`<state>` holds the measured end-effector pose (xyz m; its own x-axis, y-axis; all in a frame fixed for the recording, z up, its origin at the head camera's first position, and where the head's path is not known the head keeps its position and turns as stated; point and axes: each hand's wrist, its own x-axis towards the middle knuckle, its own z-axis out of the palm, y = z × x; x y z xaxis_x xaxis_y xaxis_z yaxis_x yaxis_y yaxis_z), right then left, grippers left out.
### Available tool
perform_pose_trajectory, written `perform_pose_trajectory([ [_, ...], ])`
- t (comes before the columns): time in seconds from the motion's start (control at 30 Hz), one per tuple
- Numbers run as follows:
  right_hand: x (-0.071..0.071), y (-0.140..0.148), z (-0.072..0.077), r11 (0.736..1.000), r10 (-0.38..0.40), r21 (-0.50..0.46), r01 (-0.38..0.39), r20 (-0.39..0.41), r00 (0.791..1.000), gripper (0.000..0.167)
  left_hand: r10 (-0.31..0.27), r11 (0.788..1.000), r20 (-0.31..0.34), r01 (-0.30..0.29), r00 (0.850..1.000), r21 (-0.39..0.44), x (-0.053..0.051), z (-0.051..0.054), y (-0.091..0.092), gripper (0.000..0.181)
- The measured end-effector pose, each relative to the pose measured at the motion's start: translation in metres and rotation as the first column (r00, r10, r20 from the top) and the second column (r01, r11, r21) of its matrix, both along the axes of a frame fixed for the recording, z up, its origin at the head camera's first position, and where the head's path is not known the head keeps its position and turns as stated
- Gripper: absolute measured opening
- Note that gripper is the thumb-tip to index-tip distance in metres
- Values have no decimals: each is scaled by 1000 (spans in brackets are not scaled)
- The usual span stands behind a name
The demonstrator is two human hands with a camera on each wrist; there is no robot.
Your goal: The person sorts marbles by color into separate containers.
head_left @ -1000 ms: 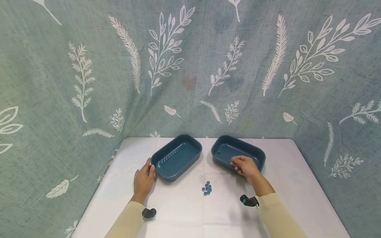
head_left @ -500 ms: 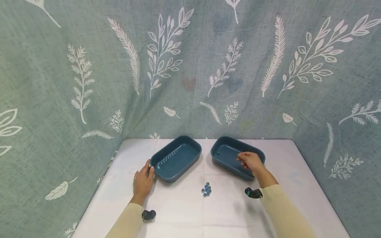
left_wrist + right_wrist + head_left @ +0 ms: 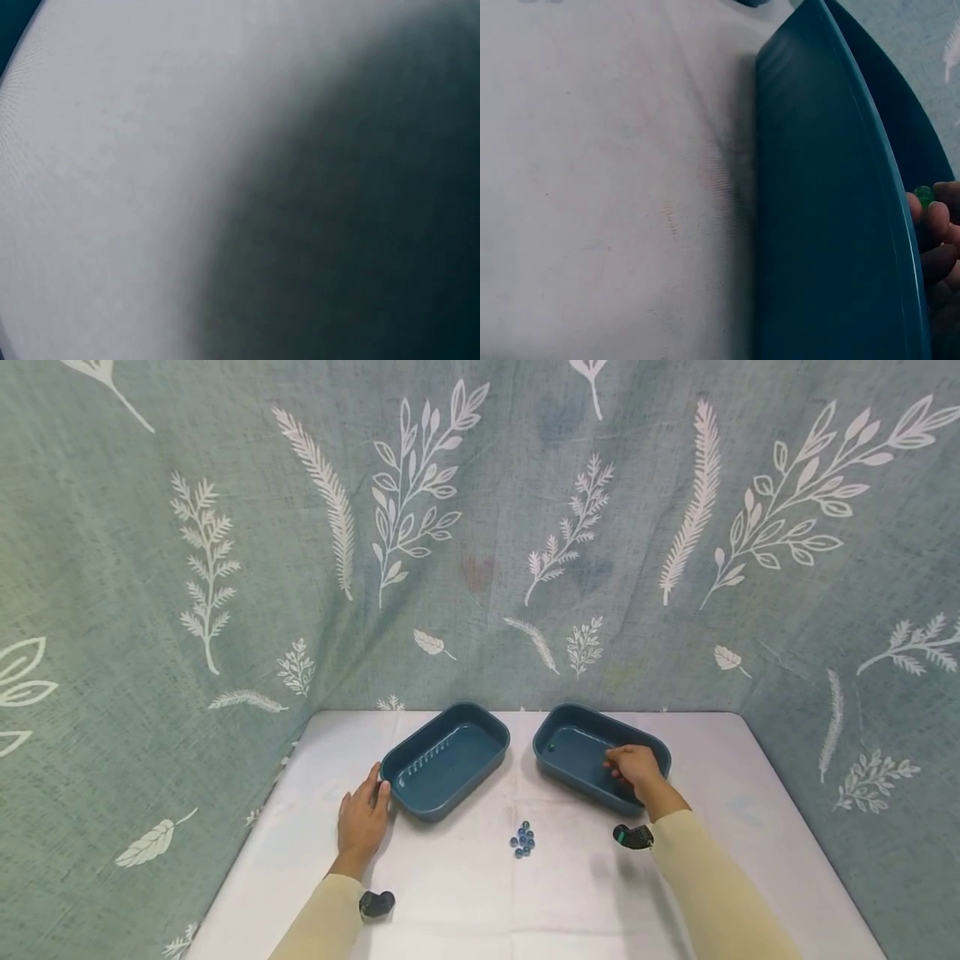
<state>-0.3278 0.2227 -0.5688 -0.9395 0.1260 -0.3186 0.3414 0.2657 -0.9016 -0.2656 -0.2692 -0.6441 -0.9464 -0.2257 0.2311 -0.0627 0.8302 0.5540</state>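
My right hand (image 3: pixel 634 768) reaches over the near wall into the right blue tray (image 3: pixel 558 768). In the right wrist view, its fingertips (image 3: pixel 936 219) pinch a green marble (image 3: pixel 924 196) just inside the tray wall. Another dark green marble (image 3: pixel 552 747) lies at that tray's left end. My left hand (image 3: pixel 363 818) rests on the table with relaxed fingers, touching the near left corner of the left blue tray (image 3: pixel 442 811). Nothing shows inside the left tray. The left wrist view has only table cloth and dark shadow, with no fingers visible.
A small cluster of several blue marbles (image 3: pixel 522 841) sits on the white table cloth (image 3: pixel 450 893) between the forearms. Behind the trays and at both sides hangs a green leaf-patterned curtain (image 3: pixel 480 643).
My right hand has shifted right and lowered from above the right tray's near rim into the tray, still holding the green marble. The left hand and the blue marbles have stayed put.
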Motion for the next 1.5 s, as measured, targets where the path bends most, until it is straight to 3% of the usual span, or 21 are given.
perform_pose_trajectory([
  [0.23,-5,-2,0,1000,7,-18,-6,10,1000,29,-5,1000,-41,5,999,5,-1,1,0,60],
  [0.5,-9,-3,-9,1000,-14,-15,15,51,999,22,-5,1000,-28,5,1000,2,-2,-4,-2,62],
  [0.77,-13,-4,-16,999,-46,-6,47,88,995,12,-4,1000,-20,4,1000,0,-1,-2,-2,62],
  [1.0,-15,-3,-19,999,-31,19,29,108,994,11,-13,1000,-58,13,998,-4,1,-3,-3,61],
  [1.3,-21,-2,-24,988,-8,153,-13,133,991,21,-17,1000,-32,16,999,-14,1,0,-2,62],
  [1.5,-23,-2,-26,991,-35,135,15,145,989,22,-16,1000,-31,16,999,-17,1,-1,-3,62],
])
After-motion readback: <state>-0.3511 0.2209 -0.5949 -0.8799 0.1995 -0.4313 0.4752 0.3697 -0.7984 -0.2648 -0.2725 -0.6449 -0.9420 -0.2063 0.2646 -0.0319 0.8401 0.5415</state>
